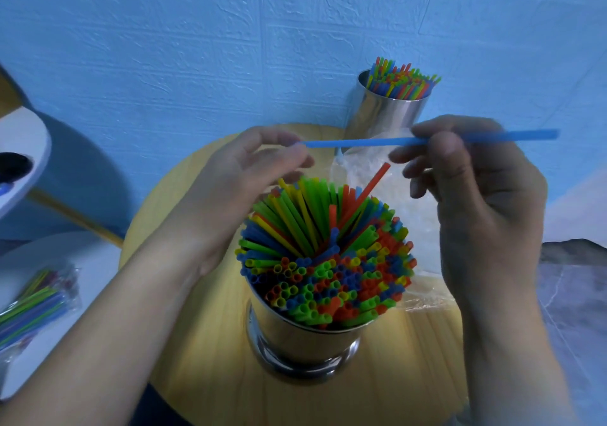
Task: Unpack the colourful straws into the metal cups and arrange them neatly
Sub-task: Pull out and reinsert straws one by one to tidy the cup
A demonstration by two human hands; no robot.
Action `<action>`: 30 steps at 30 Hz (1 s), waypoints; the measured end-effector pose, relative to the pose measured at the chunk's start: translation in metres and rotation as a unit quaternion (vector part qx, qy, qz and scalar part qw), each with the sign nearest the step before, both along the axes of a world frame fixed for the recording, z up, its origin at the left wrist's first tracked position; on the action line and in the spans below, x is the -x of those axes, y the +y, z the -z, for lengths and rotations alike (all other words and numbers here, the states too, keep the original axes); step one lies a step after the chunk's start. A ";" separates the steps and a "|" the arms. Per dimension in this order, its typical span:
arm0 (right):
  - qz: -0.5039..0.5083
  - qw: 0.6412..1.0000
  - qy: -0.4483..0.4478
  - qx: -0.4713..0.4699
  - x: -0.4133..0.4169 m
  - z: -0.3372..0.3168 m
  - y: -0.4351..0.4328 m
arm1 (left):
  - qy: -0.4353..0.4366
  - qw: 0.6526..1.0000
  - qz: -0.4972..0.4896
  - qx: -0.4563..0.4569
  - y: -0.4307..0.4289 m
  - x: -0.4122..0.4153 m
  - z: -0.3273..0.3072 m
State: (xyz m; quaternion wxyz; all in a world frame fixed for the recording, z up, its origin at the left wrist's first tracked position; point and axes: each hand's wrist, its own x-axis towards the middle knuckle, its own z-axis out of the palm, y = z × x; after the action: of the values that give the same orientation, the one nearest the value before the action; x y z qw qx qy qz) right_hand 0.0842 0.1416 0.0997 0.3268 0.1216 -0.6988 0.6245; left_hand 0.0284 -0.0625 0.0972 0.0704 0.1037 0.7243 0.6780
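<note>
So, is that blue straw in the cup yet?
Out: right hand pinches the blue straw level above the near cup, its other tip at the left hand.

One wide-angle camera on the person's head looks forward and steeply down, close over the round pale wooden table [203, 376]. The near shiny metal cup packed with colourful straws [302, 340] sits just below centre, seen almost into its mouth. The far straw-filled metal cup [381, 113] stands at 1 o'clock against the textured blue wall [164, 47]. The left hand [236, 176] enters from 7 o'clock, the right hand [476, 189] from 5 o'clock.
</note>
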 end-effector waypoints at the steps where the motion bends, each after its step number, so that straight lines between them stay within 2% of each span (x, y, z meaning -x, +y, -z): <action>1: 0.015 1.000 0.017 0.020 0.000 -0.001 0.001 | 0.010 0.999 0.030 0.032 0.000 -0.001 0.000; 4: 0.051 0.995 0.052 0.061 -0.002 -0.004 0.001 | 0.028 0.992 0.072 0.100 0.001 -0.004 -0.001; 8: 0.081 0.995 0.047 0.023 -0.003 -0.003 0.002 | 0.045 0.986 0.067 0.144 0.000 -0.002 -0.001; 12: 0.072 0.995 0.008 -0.072 -0.002 -0.001 0.002 | 0.056 0.986 0.056 0.150 0.000 -0.002 0.000; 16: 0.029 0.981 -0.092 -0.166 0.002 0.007 0.000 | 0.047 0.985 0.059 0.156 0.000 -0.002 0.000; 21: -0.005 0.981 -0.137 -0.137 0.000 0.006 0.001 | 0.051 0.984 0.070 0.156 -0.002 -0.003 0.000; 30: 0.003 0.965 -0.140 -0.221 0.000 0.007 0.001 | 0.078 0.979 0.082 0.172 0.003 -0.002 -0.007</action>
State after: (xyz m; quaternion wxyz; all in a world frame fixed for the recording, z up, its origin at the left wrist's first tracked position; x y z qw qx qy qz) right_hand 0.0837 0.1423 0.0926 0.1930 0.1001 -0.8584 0.4645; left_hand 0.0304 -0.0596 0.1043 0.0854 0.2018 0.8224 0.5250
